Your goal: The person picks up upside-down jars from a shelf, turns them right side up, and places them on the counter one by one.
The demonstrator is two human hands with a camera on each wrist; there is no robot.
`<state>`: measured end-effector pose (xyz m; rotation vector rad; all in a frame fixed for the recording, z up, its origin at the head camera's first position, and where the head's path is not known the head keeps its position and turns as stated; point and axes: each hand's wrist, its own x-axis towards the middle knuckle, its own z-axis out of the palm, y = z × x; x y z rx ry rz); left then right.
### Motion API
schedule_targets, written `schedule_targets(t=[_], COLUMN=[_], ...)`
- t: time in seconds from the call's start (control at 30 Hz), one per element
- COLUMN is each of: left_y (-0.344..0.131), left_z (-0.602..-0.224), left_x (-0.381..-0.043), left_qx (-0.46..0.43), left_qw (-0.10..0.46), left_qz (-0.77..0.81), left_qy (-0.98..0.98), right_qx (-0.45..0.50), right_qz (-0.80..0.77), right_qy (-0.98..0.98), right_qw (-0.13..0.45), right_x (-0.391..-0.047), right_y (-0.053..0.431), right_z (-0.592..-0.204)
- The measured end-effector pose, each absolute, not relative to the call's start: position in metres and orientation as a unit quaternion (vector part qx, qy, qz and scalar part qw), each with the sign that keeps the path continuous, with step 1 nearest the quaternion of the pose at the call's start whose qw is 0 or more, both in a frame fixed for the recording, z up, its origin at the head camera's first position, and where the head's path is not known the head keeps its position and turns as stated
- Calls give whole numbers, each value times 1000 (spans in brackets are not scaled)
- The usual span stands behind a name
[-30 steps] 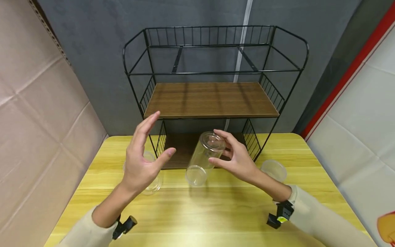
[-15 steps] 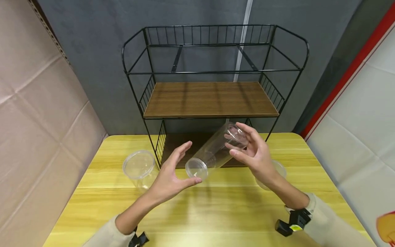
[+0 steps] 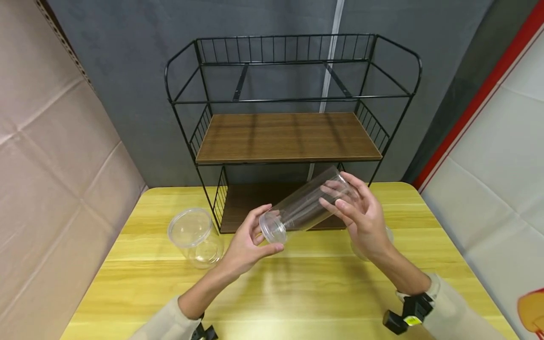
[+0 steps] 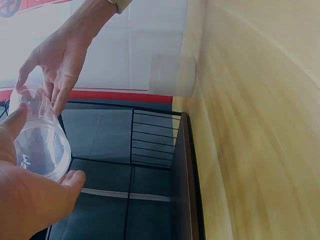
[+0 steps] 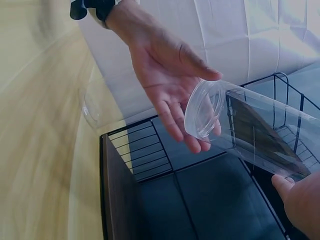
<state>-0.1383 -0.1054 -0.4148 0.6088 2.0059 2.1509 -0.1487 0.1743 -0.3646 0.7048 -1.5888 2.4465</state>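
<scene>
A tall clear plastic jar (image 3: 308, 200) is tilted above the table, its lidded end low on the left and its base high on the right. My right hand (image 3: 361, 212) grips the base end, thumb in front and fingers round the side. At the other end my left hand (image 3: 250, 238) holds the round clear lid (image 3: 272, 227) between thumb and fingers. In the right wrist view the left thumb touches the rim of the lid (image 5: 204, 109), with the fingers behind it. The left wrist view shows the lid end (image 4: 42, 150) between thumb and fingertips.
A wider clear lidded jar (image 3: 191, 231) stands on the table to the left. Another clear container (image 4: 172, 75) is mostly hidden behind the right hand in the head view. A black wire rack (image 3: 289, 99) with brown wooden shelves (image 3: 289, 137) stands at the back.
My right hand has swung the jar's base up and right, tilting it further. My left hand has moved right from beside the rack and taken hold of the lid end.
</scene>
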Motion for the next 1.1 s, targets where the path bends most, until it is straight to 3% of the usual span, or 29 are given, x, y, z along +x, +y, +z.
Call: schedule_targets(t=[0.3, 0.5, 0.8, 1.1], left_y=[-104, -114, -126, -135], left_z=[-413, -407, -399, -392], left_x=[-136, -138, -139, -142], left_qx=[188, 201, 208, 225], left_qw=[57, 43, 22, 24], left_qz=[735, 721, 679, 638], left_qy=[648, 662, 704, 736], right_qx=[227, 208, 224, 200], right_qz=[798, 664, 494, 420], right_qy=[-557, -717, -813, -805], right_qw=[37, 49, 213, 367], right_x=[-148, -145, -149, -165], right_y=[184, 206, 231, 252], right_z=[-369, -367, -354, -345])
